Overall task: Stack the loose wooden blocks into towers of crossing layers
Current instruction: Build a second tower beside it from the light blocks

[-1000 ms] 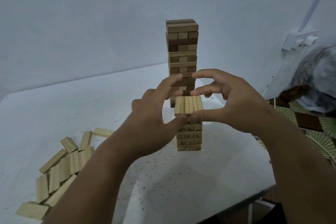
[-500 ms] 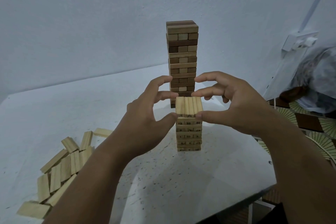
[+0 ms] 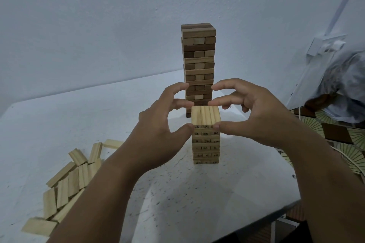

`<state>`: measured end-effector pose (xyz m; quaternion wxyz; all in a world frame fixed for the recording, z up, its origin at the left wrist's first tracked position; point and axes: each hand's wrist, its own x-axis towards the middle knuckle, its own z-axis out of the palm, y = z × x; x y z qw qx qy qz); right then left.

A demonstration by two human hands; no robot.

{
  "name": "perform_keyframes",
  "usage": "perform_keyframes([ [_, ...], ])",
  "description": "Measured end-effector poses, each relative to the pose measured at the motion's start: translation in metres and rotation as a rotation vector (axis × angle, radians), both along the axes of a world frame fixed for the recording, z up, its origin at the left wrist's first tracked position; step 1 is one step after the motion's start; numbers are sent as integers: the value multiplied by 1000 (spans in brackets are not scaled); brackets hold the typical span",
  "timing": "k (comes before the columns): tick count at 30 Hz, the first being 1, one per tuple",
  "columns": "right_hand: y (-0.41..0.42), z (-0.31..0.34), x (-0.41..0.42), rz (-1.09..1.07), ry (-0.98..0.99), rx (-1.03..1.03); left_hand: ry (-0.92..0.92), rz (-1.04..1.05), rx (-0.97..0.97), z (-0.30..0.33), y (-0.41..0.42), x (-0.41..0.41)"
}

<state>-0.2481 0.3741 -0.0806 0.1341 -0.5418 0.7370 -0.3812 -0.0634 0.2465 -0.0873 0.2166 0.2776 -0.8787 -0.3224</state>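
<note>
A short tower of pale numbered blocks point(image 3: 205, 144) stands mid-table, its top layer of three blocks point(image 3: 205, 117) running away from me. Behind it rises a taller tower of darker mixed-brown blocks point(image 3: 198, 61). My left hand point(image 3: 160, 124) and my right hand point(image 3: 250, 116) cup the short tower's top from either side with fingers spread. Each thumb tip touches a front corner of the top layer, while the index fingers hover just behind it. A heap of loose pale blocks point(image 3: 67, 179) lies at the table's left.
The white speckled table point(image 3: 177, 193) ends at a near right edge. A wall socket point(image 3: 325, 43) and a plastic bag point(image 3: 347, 89) sit at the right, above a patterned surface point(image 3: 347, 144). A pale wall stands close behind the tall tower.
Both hands had their fingers pressed around the short tower's top layer; the fingers have since lifted and spread apart, leaving only the thumbs at its front corners.
</note>
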Motion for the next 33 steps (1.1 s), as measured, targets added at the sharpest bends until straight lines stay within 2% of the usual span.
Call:
perform_keyframes([
  [8,-1,-1,-1,-7,-14,-16,-6,-12,9,3,-1,2],
  [12,1,1,4,-35,4,-87,34,14,18,6,1,8],
  [16,-3,3,29,-115,162,-242,75,51,-30,11,8,22],
  [20,-13,6,72,-96,241,-372,101,100,-86,11,13,53],
  [28,-30,-17,149,106,206,-159,76,355,-80,-17,8,145],
  [33,-58,-49,180,220,244,-31,-111,425,-66,-37,2,177],
])
